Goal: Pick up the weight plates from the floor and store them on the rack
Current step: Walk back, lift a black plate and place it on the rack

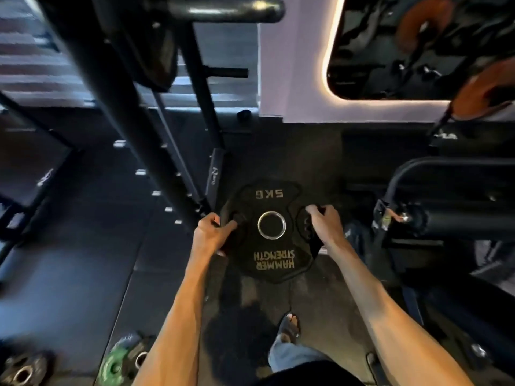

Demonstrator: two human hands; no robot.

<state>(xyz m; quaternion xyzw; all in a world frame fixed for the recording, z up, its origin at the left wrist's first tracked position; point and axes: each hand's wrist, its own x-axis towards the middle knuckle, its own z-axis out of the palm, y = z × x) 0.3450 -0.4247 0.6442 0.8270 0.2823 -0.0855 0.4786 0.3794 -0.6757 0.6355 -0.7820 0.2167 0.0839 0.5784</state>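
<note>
We are gripping a round black rubber weight plate, stamped "5KG" and "HAMMER STRENGTH", one hand on each side of it. Our left hand is curling its fingers through the left grip opening with the thumb lying over the rim. Our right hand is wrapping round the right opening in the same way, so both hands are closing firmly on the plate. The plate is lying face up below us, in front of our sandalled foot. It is probably hanging just clear of the dark rubber floor, though we cannot tell for sure.

What matters is how the steel-ringed centre hole is pointing: straight up at us. The short black storage peg is jutting out sideways from the black steel rack, up and to the left of the plate. We are judging that the plate needs tipping upright, so the hole lines up with that peg, before it is slid on. Our left hand is the one nearer the rack.

A green plate and a black plate are waiting on the floor behind us to the left.
</note>
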